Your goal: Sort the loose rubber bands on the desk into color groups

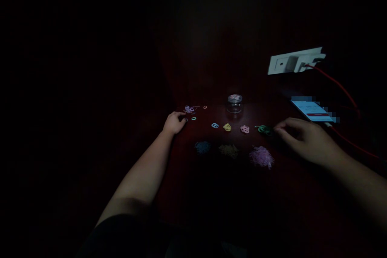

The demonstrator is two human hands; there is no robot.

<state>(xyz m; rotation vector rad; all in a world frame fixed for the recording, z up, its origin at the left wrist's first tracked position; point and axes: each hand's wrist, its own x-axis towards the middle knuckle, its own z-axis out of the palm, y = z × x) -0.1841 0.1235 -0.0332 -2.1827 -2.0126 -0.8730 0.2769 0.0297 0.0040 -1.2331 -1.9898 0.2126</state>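
My left hand (pixel 174 123) rests on the dark table, thumb and fingers apart, its tips beside a loose cluster of purple rubber bands (pixel 190 109). A single green band (pixel 194 118) lies just right of it. Over on the right, my right hand (pixel 305 139) has thumb and index finger pinched together by a small pile of green bands (pixel 264 130); anything between the tips is too small to make out. Leftward from that pile run pink bands (pixel 244 129), yellow bands (pixel 227 127) and blue bands (pixel 215 125). One orange band (pixel 205 107) lies farther back.
Nearer me are larger heaps: blue (pixel 202 147), dull yellow (pixel 229 150) and purple-pink (pixel 261 157). A lidded clear jar (pixel 234 105) stands behind the row. A lit phone (pixel 314 111) lies back right, below a wall socket (pixel 281 64) with a charger and red cable (pixel 335 82).
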